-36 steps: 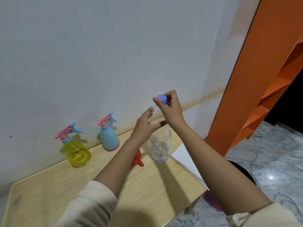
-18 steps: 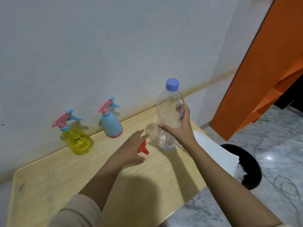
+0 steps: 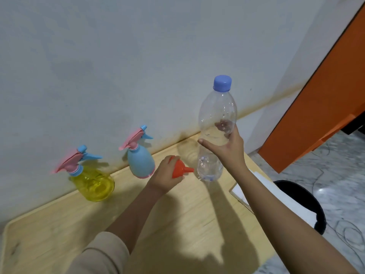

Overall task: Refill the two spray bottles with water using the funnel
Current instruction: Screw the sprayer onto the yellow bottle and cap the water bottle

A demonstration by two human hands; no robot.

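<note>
My right hand [image 3: 229, 153] grips a clear plastic water bottle [image 3: 217, 117] with a blue cap, upright near the table's far right; little water shows in it. My left hand [image 3: 165, 175] holds the red funnel [image 3: 180, 170] lying on its side, spout pointing right toward the bottle. A light blue spray bottle [image 3: 140, 158] with a pink and blue trigger head stands by the wall, just left of my left hand. A yellow spray bottle [image 3: 92, 181] with the same kind of head stands further left. Both spray heads are on.
The wooden table [image 3: 59, 234] runs along a white wall. A white sheet or notebook [image 3: 262, 192] overhangs the table's right edge. A black round stool or bin [image 3: 308, 198] stands on the marble floor to the right, beside an orange shelf unit [image 3: 320, 119].
The blue cap went back on the water bottle. My right hand moved down to grip the bottle's body, and my left hand dropped to the table and closed on the red funnel.
</note>
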